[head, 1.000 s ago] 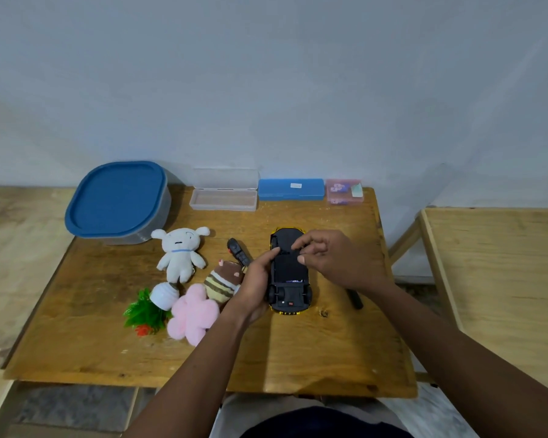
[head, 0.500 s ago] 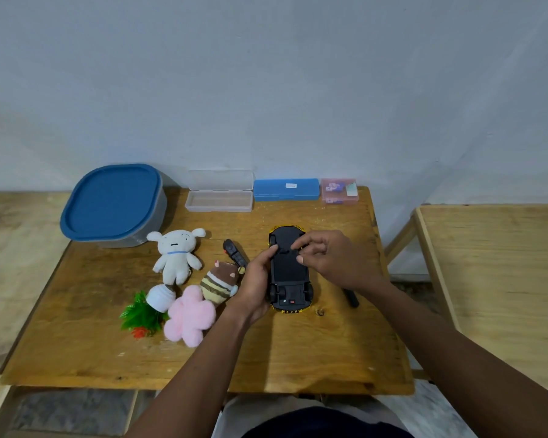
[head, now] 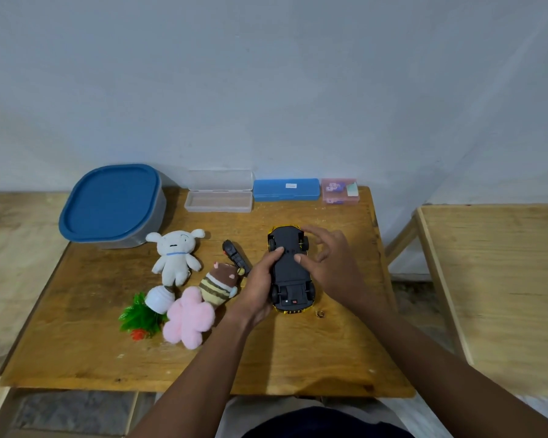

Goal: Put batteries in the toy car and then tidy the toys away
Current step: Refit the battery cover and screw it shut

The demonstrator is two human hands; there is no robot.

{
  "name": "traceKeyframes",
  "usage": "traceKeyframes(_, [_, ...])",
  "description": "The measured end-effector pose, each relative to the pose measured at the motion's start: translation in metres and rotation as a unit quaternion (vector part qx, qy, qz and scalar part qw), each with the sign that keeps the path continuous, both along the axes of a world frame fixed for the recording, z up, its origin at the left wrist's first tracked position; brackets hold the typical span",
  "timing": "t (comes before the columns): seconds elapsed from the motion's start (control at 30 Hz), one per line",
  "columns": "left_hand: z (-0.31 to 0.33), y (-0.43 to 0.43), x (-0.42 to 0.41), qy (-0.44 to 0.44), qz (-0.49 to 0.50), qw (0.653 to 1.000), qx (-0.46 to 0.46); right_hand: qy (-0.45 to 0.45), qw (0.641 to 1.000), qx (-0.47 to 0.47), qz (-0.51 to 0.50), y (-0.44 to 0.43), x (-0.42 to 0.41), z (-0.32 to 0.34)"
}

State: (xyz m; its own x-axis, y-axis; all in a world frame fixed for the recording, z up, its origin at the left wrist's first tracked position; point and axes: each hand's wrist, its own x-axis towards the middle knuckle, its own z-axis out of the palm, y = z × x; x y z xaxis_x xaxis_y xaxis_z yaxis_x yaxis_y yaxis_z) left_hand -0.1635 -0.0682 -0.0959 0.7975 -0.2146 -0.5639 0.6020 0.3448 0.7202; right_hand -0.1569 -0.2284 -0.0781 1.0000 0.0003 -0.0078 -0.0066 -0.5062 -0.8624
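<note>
Toy car (head: pixel 290 270), turned belly-up near the middle of the wooden surface (head: pixel 76 343), slightly right of centre. The underside is a flat, matte black plastic plate. Four black wheels sit at its corners, a small red switch lies at the near end, and a glossy yellow body rim shows at both ends.

The left hand (head: pixel 257 289) grips the car's left flank, with fingers curled under and the thumb laid on the plate. The right hand (head: pixel 336 270) touches the plate's right edge with its thumb tip only. Its fingers are spread and loosely arched above the far right wheel.

Left of the car lie a slim black plastic stick (head: pixel 234 257), a white plush figure (head: pixel 176 257), a brown striped plush (head: pixel 219 284), a fuzzy pink flower-shaped plush (head: pixel 189 317) and a green plastic plant (head: pixel 140 320) tipped over in a white pot. Along the wall stand a grey tub with a blue lid (head: pixel 111 205), a clear open case (head: pixel 219 200), a blue case (head: pixel 286 189) and a pink box (head: pixel 340 191).

Half a second earlier, the right forefinger and thumb were pressed on the plate; the fingers have since lifted off.
</note>
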Motion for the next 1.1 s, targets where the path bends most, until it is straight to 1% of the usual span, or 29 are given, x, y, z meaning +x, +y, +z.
traceKeyframes(0.1, [-0.005,-0.002,0.0,0.005,-0.001,1.0,0.019,0.074,0.992,0.095,-0.031,0.0,-0.004,-0.013])
traceKeyframes(0.17, [-0.01,-0.004,-0.003,0.005,-0.015,0.999,0.034,0.141,0.975,0.165,-0.037,-0.001,-0.008,-0.022])
traceKeyframes(0.2, [-0.013,-0.005,-0.005,0.007,-0.023,0.999,0.041,0.164,0.969,0.182,-0.044,-0.002,-0.011,-0.027])
traceKeyframes(0.27, [-0.022,-0.007,-0.011,0.02,-0.033,0.998,0.055,0.182,0.965,0.179,-0.061,-0.002,-0.018,-0.041])
traceKeyframes(0.37, [-0.032,-0.01,-0.02,0.04,-0.039,0.996,0.072,0.185,0.969,0.149,-0.071,-0.002,-0.028,-0.061])
traceKeyframes(0.47, [-0.043,-0.012,-0.022,0.058,-0.045,0.992,0.101,0.177,0.977,0.096,-0.07,-0.009,-0.034,-0.072])
traceKeyframes(0.57, [-0.051,-0.014,-0.02,0.07,-0.033,0.99,0.122,0.172,0.978,0.057,-0.105,-0.024,-0.033,-0.079])
traceKeyframes(0.7, [-0.056,-0.011,-0.016,0.075,-0.009,0.991,0.11,0.176,0.968,0.028,-0.178,-0.053,-0.029,-0.079])
traceKeyframes(0.77, [-0.058,-0.008,-0.013,0.074,-0.007,0.992,0.107,0.178,0.965,0.001,-0.195,-0.065,-0.028,-0.077])
traceKeyframes(0.93, [-0.062,-0.01,-0.014,0.082,-0.013,0.991,0.109,0.165,0.97,-0.046,-0.173,-0.07,-0.028,-0.08])
traceKeyframes(1.03, [-0.063,-0.013,-0.015,0.086,-0.019,0.991,0.106,0.087,0.979,-0.149,-0.11,-0.066,-0.025,-0.081])
traceKeyframes(1.1, [-0.061,-0.015,-0.016,0.093,-0.021,0.991,0.099,0.035,0.971,-0.227,-0.061,-0.065,-0.021,-0.08])
